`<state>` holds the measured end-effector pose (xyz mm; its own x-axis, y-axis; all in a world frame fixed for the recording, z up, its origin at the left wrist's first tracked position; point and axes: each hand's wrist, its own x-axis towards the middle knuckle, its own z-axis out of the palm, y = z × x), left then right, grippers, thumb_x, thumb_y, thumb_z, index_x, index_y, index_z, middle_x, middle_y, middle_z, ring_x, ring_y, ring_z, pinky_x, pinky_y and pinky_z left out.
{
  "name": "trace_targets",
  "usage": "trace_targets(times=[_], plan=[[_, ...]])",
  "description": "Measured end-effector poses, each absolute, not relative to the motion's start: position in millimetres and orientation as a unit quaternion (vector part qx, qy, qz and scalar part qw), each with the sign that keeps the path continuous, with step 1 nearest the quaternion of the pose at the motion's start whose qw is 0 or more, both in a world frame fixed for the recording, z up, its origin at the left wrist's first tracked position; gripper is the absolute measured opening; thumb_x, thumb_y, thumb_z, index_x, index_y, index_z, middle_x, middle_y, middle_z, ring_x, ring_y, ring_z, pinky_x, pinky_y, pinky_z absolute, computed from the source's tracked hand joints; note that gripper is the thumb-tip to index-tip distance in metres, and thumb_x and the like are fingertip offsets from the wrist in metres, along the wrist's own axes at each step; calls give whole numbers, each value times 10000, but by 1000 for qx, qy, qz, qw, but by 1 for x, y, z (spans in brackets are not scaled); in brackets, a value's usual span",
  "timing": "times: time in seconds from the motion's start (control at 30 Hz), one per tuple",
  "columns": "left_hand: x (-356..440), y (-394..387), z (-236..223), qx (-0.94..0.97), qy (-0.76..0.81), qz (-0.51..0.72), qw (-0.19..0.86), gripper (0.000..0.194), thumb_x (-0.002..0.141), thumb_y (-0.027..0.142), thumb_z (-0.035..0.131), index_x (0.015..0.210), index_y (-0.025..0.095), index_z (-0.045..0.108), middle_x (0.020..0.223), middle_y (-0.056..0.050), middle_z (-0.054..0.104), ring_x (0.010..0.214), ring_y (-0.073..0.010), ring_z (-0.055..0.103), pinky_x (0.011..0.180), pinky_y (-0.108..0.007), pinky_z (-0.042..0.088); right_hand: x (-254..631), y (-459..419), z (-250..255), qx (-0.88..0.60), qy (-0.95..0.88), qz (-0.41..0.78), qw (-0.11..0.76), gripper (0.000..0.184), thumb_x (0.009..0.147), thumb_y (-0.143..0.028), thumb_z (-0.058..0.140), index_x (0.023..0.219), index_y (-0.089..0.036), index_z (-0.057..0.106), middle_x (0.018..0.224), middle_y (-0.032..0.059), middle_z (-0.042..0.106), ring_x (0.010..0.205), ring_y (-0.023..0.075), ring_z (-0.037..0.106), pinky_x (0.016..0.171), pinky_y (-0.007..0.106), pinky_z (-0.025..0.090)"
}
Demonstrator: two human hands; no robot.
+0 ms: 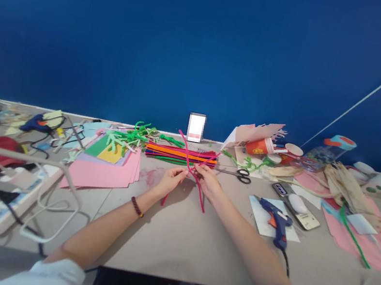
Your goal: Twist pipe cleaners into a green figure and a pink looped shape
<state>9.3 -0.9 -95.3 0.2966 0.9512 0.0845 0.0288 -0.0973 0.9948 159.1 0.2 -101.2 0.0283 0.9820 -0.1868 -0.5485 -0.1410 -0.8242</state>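
Observation:
Between my two hands, crossed pink pipe cleaners [200,196] are held above the table, their ends sticking out up and down. My left hand [172,181] pinches them near the crossing, fingers closed. On the other side of the crossing, my right hand [207,180] grips them with its fingertips. Just behind my hands lies a bundle of coloured pipe cleaners [170,151] in orange, purple, red and green. A pair of scissors [243,176] rests to the right of the bundle, black handles toward the right.
A blue glue gun [277,222] lies on white paper at right, beside a phone [304,217]. Pink paper sheets [96,172] and green pipe-cleaner pieces [120,140] are on the left. A power strip [13,204] with cables lies front left. A blue wall [191,54] stands behind.

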Motion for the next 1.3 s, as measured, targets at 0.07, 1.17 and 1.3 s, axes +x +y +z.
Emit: trace_targets(times=[0.07,1.17,1.3], plan=[[9,-1,-95,597,405,441,535,375,719,510,600,588,159,575,489,35,382,492,-88,321,486,-228,234,160,1,-100,-396,-267,644,598,312,503,-287,850,645,-171,599,611,-30,585,570,85,520,580,213,440],[12,-10,-99,598,348,364,623,462,720,555,637,899,130,655,665,-53,648,455,-86,489,410,-190,323,189,8,-80,-436,-353,596,575,349,615,-448,785,677,-177,575,574,-29,550,436,72,426,369,200,283],[12,-6,-102,569,365,417,607,451,690,546,676,883,141,621,602,-4,595,432,-75,459,424,-194,360,176,2,-84,-393,-394,616,557,336,601,-399,806,648,-165,569,582,-26,574,511,85,516,487,199,424]])
